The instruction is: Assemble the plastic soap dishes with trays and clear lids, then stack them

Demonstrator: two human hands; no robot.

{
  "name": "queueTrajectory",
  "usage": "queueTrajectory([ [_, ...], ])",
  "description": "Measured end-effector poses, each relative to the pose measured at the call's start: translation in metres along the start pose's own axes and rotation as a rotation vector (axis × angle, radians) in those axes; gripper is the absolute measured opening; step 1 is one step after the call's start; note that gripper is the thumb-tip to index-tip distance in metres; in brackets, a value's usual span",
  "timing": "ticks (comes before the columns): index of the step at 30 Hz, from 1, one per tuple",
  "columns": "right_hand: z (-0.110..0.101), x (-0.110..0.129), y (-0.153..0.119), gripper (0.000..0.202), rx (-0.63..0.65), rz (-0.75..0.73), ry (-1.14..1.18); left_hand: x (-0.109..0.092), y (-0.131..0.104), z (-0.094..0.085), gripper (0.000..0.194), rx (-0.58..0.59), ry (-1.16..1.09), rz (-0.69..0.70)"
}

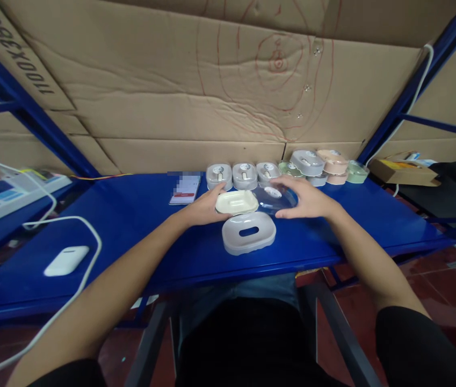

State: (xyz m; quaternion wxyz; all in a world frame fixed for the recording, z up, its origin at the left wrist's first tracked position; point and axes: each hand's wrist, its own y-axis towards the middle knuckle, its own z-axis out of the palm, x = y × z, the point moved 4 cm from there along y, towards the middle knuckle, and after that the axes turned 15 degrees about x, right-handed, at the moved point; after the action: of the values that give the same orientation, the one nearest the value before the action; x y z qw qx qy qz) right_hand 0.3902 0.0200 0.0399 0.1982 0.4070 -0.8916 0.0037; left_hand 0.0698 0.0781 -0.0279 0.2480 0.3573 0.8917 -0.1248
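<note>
My left hand (207, 207) grips the left end of a cream oval dish (237, 202), thumb at its far edge and fingers at its near edge. My right hand (306, 199) is curved round the right end of a clear lid (278, 200) with a white round sticker, just right of the cream dish. Nearer to me, a light grey oval tray (248, 232) with a slot in its middle lies on the blue table (195, 258), touched by neither hand.
Lidded grey boxes (244, 176) stand in a row behind my hands. Stacked grey, peach and green boxes (334, 161) are at the back right. A phone (185, 188) lies left of the row. A white earphone case (66, 260) and white cable (91, 252) are at the left.
</note>
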Motion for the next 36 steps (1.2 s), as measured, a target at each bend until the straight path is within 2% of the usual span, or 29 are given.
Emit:
queueTrajectory([
  [2,0.014,0.025,0.006,0.092,0.014,-0.133,-0.012,0.001,0.001,0.001,0.121,0.0,0.004,-0.003],
  [4,0.031,0.043,0.012,0.093,0.047,-0.198,-0.04,0.002,0.001,0.002,0.12,0.003,0.003,0.009],
  [6,0.046,0.051,0.018,0.095,0.089,-0.206,-0.073,0.002,0.001,0.002,0.118,-0.003,-0.001,0.036],
  [9,0.057,0.049,0.021,0.098,0.132,-0.166,-0.102,0.004,0.002,0.001,0.115,-0.017,-0.005,0.085],
  [14,0.057,0.043,0.021,0.097,0.15,-0.165,-0.098,0.007,0.004,0.003,0.113,-0.021,-0.003,0.107],
  [19,0.054,0.052,0.024,0.1,0.095,-0.188,-0.087,0.006,0.003,0.004,0.117,0.002,0.002,0.054],
  [26,0.064,0.049,0.029,0.097,0.172,-0.141,-0.059,0.006,0.002,0.003,0.113,-0.005,0.009,0.068],
  [33,0.061,0.045,0.024,0.1,0.107,-0.19,-0.018,0.007,0.003,0.003,0.113,-0.004,0.003,0.078],
  [36,0.063,0.046,0.025,0.099,0.123,-0.182,-0.022,0.007,0.003,0.003,0.113,-0.009,0.001,0.098],
])
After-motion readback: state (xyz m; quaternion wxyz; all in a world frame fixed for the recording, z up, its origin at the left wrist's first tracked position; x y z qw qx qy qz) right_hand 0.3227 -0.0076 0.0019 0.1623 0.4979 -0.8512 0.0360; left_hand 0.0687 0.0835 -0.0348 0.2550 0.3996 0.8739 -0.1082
